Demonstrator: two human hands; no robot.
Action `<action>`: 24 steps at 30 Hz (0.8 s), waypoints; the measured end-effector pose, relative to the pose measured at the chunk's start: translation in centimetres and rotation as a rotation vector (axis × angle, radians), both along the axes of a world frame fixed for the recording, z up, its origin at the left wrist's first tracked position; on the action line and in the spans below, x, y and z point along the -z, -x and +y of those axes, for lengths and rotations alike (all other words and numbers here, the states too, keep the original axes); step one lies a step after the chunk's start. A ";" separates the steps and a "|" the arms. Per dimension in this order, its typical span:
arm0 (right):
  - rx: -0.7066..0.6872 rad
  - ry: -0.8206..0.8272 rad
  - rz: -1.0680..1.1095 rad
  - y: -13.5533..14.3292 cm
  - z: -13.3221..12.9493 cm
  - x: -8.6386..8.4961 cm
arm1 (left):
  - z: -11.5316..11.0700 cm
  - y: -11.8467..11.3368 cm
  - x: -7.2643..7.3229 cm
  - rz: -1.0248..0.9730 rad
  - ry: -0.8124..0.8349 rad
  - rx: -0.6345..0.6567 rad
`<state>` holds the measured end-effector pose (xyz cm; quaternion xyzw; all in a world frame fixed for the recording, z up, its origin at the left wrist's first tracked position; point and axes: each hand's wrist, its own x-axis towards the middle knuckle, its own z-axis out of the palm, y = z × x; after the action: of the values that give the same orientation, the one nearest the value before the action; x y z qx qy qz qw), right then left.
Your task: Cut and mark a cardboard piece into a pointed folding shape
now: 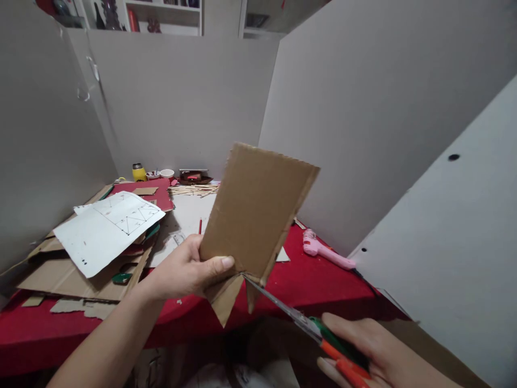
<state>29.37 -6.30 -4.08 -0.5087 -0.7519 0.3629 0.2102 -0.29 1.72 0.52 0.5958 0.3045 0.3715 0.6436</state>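
My left hand (197, 265) grips a piece of brown cardboard (260, 207) by its lower left edge, thumb on the near face. The cardboard is held up, tilted, above the front of the table. From its lower edge hang pointed, partly cut flaps (224, 303). In my right hand (363, 345) is a pair of scissors (301, 319) with orange and green handles. The scissor blades reach up and left to the cardboard's lower edge, between the flaps. Part of the blades is hidden by the cardboard.
A red cloth (283, 288) covers the table. Leftward lie stacked cardboard (76, 277) and a paper with a drawing (109, 229). Right of the cardboard is a pink glue gun (325, 250). Thin sticks (194, 190), cups (167, 173) and a yellow bottle (139, 172) stand farther back. Grey panels enclose the table.
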 end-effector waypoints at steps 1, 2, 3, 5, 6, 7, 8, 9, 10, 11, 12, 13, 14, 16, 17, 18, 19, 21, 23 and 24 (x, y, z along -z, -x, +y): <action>0.003 -0.032 -0.045 0.0 0.1 -0.4 | 0.2 0.1 0.1 -0.014 0.010 -0.046; 0.007 -0.057 -0.069 -0.1 0.1 -0.8 | 0.3 0.2 0.1 -0.031 0.011 -0.097; 0.009 -0.071 -0.078 -0.2 0.2 -1.0 | 0.5 0.4 0.2 -0.051 0.004 -0.145; 0.008 -0.074 -0.061 -0.4 0.1 -0.8 | 0.8 0.6 0.4 -0.098 -0.005 -0.203; 0.013 -0.072 -0.037 -0.5 0.0 -0.6 | 0.8 0.7 0.5 -0.118 0.003 -0.213; 0.021 -0.078 -0.004 -0.5 0.0 -0.2 | 0.8 0.6 0.6 -0.135 0.016 -0.220; 0.042 -0.094 0.038 -0.6 0.0 0.2 | 0.8 0.5 0.7 -0.153 0.031 -0.232; 0.069 -0.115 0.086 -0.6 0.0 0.6 | 0.7 0.2 0.8 -0.174 0.046 -0.251; 0.102 -0.133 0.136 -0.4 0.0 1.0 | 0.6 -0.1 0.9 -0.194 0.060 -0.278; 0.136 -0.144 0.187 -0.2 0.1 1.3 | 0.4 -0.6 1.1 -0.215 0.070 -0.311; 0.168 -0.147 0.235 0.3 0.2 1.4 | 0.2 -1.1 1.3 -0.235 0.076 -0.350; 0.195 -0.144 0.281 0.9 0.3 1.6 | 0.0 -1.7 1.5 -0.255 0.075 -0.391; 0.215 -0.142 0.325 1.6 0.4 1.6 | -0.2 -2.3 1.8 -0.275 0.067 -0.433; 0.228 -0.192 0.406 3.5 0.8 1.7 | -0.5 -3.6 2.4 -0.312 0.045 -0.502; 0.251 -0.242 0.449 4.5 1.0 1.8 | -0.7 -4.2 2.7 -0.320 0.045 -0.526; 0.255 -0.294 0.494 5.5 1.3 1.9 | -0.9 -4.7 2.9 -0.322 0.052 -0.542; 0.288 -0.348 0.536 6.5 1.5 2.1 | -1.0 -5.0 3.2 -0.318 0.063 -0.556; 0.351 -0.442 0.568 8.0 2.0 2.5 | -1.2 -5.5 3.5 -0.309 0.079 -0.578; 0.399 -0.472 0.622 9.0 2.4 2.7 | -1.3 -5.6 3.6 -0.310 0.073 -0.598; 0.400 -0.460 0.651 9.2 2.5 2.8 | -1.3 -5.6 3.6 -0.310 0.068 -0.604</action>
<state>20.16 -3.76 -6.93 -0.4434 -0.5945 0.2798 0.6097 5.27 0.40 -3.07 0.3934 0.3778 0.6213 0.5625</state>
